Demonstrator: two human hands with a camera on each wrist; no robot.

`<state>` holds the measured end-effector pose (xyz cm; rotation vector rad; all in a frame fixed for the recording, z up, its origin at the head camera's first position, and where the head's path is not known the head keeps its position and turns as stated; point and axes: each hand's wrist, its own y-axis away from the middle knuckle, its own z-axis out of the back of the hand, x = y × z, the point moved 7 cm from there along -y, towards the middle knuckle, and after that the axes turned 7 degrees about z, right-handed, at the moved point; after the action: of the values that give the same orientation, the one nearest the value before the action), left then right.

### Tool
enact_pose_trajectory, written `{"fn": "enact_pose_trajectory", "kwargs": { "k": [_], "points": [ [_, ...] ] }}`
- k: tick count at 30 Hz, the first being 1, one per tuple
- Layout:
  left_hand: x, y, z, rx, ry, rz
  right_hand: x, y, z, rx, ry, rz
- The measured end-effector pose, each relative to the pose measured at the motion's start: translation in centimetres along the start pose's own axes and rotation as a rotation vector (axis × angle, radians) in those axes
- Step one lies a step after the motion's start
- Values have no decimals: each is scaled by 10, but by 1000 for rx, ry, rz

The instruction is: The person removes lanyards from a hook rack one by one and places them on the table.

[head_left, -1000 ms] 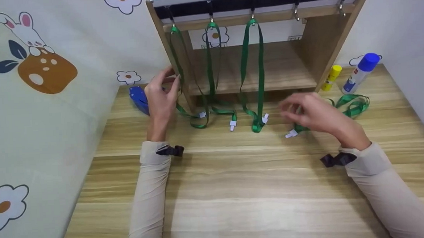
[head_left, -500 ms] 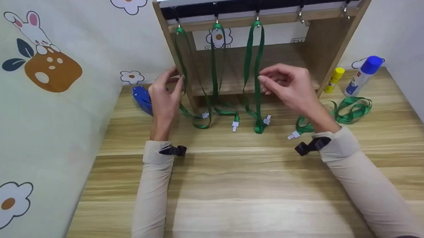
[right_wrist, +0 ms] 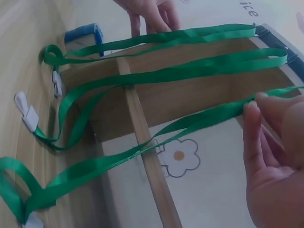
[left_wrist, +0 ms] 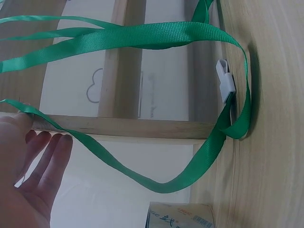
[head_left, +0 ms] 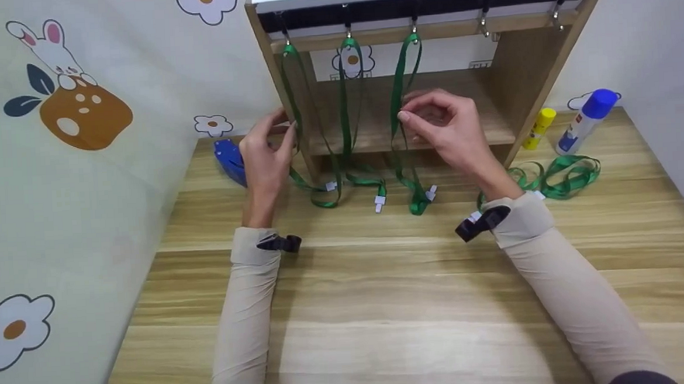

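Note:
Three green lanyards hang from hooks on the shelf's rail, their white clips at the tabletop. With thumb and fingers, my left hand (head_left: 265,155) pinches one strap of the left lanyard (left_wrist: 166,185), beside the shelf's left side panel. My right hand (head_left: 453,127) pinches the third lanyard (right_wrist: 209,116) about halfway down, between thumb and forefinger. Between them the middle lanyard (head_left: 344,98) hangs untouched, its white clip (head_left: 380,203) on the table. Another green lanyard (head_left: 569,177) lies loosely looped on the table at the right, partly behind my right wrist.
The wooden shelf (head_left: 500,84) stands at the back; two bare hooks (head_left: 484,26) are on its right. A yellow glue stick (head_left: 539,129) and a blue-capped bottle (head_left: 587,122) stand right of it. A blue tape dispenser (head_left: 229,161) sits behind my left hand.
My right hand has moved left and up from above the loose lanyard to the third hanging one, taken hold of it and drawn its strap leftward. My left hand keeps its place.

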<state>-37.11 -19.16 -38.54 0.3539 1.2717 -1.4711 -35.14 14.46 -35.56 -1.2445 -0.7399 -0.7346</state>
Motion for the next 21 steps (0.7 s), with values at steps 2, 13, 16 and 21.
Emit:
{"fn": "enact_pose_trajectory", "kwargs": {
  "k": [2, 13, 16, 21],
  "points": [
    [0, 0, 0, 2, 7, -1, -2, -2, -3, 11, -35, -8],
    [-3, -1, 0, -22, -18, -50, -2, -10, -12, 37, -193, -7],
    [-3, -1, 0, -34, -20, -67, 0, -9, -12, 25, -194, -11],
    [-1, -1, 0, -15, -16, -37, 4, -8, -10, -12, -184, 18]
  ]
}}
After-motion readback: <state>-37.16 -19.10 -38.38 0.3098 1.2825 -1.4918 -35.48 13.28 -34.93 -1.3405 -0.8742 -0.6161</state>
